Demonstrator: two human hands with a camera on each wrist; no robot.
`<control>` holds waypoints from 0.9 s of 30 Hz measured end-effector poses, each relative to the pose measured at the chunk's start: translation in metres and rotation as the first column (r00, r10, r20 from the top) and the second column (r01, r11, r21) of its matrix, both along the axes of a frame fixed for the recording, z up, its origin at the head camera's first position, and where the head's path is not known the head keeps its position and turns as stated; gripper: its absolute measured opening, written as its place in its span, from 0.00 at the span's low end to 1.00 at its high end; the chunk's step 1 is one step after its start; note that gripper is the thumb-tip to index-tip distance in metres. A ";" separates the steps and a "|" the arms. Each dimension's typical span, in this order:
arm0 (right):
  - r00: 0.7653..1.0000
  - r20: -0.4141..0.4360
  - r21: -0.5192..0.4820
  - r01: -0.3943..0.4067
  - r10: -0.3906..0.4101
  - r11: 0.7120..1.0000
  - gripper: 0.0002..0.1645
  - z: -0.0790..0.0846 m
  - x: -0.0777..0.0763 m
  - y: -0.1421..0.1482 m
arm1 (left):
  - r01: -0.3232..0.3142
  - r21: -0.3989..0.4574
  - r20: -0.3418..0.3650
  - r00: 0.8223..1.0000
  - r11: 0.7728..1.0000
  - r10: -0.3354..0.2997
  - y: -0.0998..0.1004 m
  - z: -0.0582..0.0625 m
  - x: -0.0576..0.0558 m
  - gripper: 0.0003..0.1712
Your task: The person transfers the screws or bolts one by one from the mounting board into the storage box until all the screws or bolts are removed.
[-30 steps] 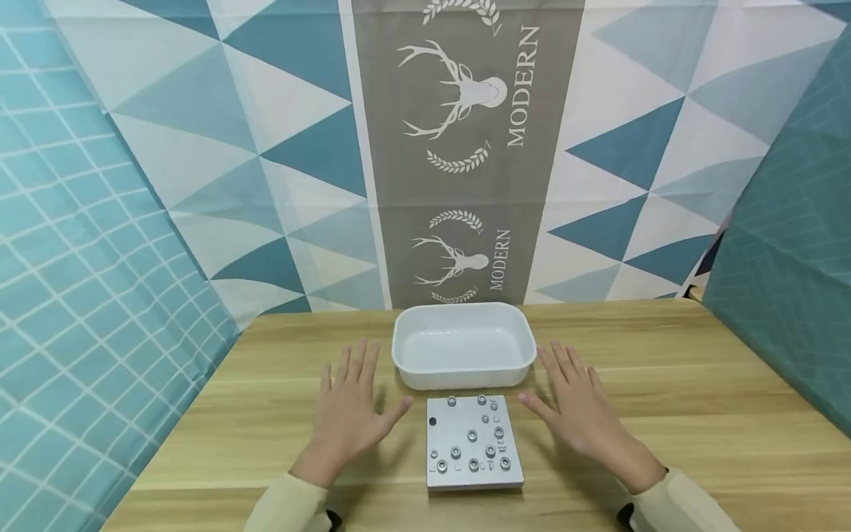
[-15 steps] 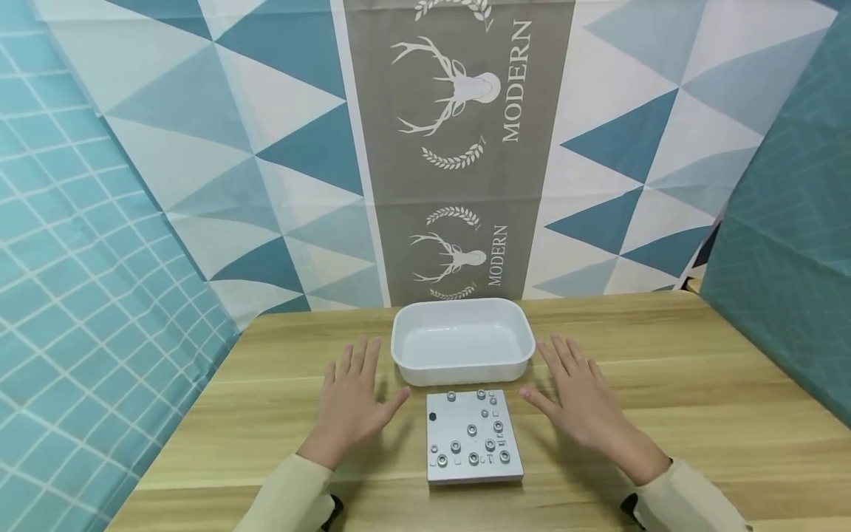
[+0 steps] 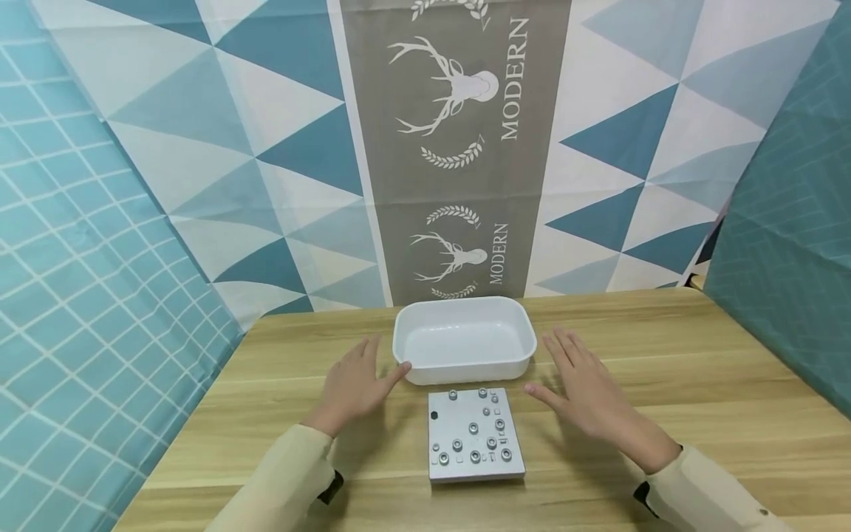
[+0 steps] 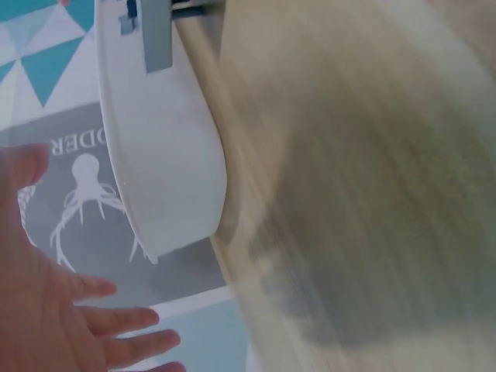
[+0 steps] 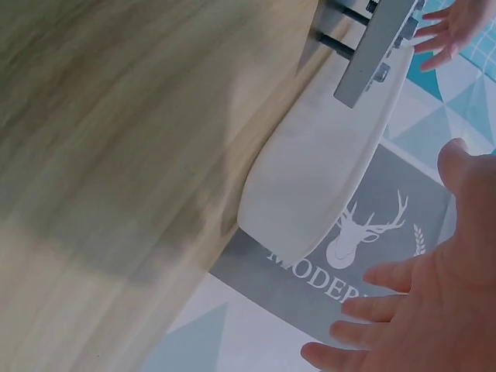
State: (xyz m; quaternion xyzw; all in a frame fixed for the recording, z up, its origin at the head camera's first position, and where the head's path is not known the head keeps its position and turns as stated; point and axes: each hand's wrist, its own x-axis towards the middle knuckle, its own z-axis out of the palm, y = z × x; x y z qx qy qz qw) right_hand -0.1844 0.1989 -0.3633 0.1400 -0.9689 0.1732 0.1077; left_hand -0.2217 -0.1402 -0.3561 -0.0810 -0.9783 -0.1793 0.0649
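A silver metal plate [image 3: 464, 436] with several socket-head screws in its top lies in the middle of the table. In the right wrist view the plate [image 5: 372, 62] is seen edge-on, with dark screw shanks under it. Behind it stands a white rectangular tray [image 3: 465, 373] with rounded corners. My left hand [image 3: 354, 384] hovers left of the plate and tray, fingers extended and thumb spread. On the other side my right hand [image 3: 588, 388] hovers with straight fingers, its thumb pointing toward the plate. Neither hand holds anything.
The wood-grain table [image 3: 698, 384] spreads to both sides. A patterned cloth [image 3: 459, 148] hangs behind it, with a blue grid cloth [image 3: 100, 258] on the left and a teal one [image 3: 784, 207] on the right.
My left hand has rolled thumb-side up, its thumb rising toward the tray's corner in view. The right hand has shifted slightly to the right and tilted too. Plate and tray stay put.
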 end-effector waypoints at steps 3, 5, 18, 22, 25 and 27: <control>1.000 -0.008 0.002 -0.011 0.011 1.000 0.54 0.002 0.000 0.001 | -0.004 0.044 0.065 0.998 0.999 0.001 -0.001 0.003 -0.008 0.50; 1.000 -0.015 0.004 -0.020 0.020 1.000 0.54 0.005 0.000 0.001 | -0.015 0.077 0.118 0.993 0.997 0.006 -0.003 0.004 -0.015 0.50; 0.994 -0.052 -0.008 -0.099 0.099 0.995 0.49 0.012 0.000 -0.005 | -0.082 0.397 0.372 0.925 0.914 -0.078 -0.010 0.005 -0.050 0.42; 0.992 -0.048 -0.013 -0.115 0.115 0.993 0.48 0.012 0.000 -0.007 | -0.168 0.592 0.448 0.882 0.788 -0.149 -0.013 0.003 -0.057 0.41; 0.992 -0.042 -0.014 -0.121 0.121 0.992 0.48 0.011 0.000 -0.008 | -0.201 0.651 0.455 0.876 0.732 -0.164 -0.015 0.002 -0.060 0.41; 0.991 -0.040 -0.015 -0.126 0.125 0.992 0.48 0.011 -0.001 -0.009 | -0.211 0.670 0.454 0.875 0.711 -0.168 -0.015 0.001 -0.061 0.39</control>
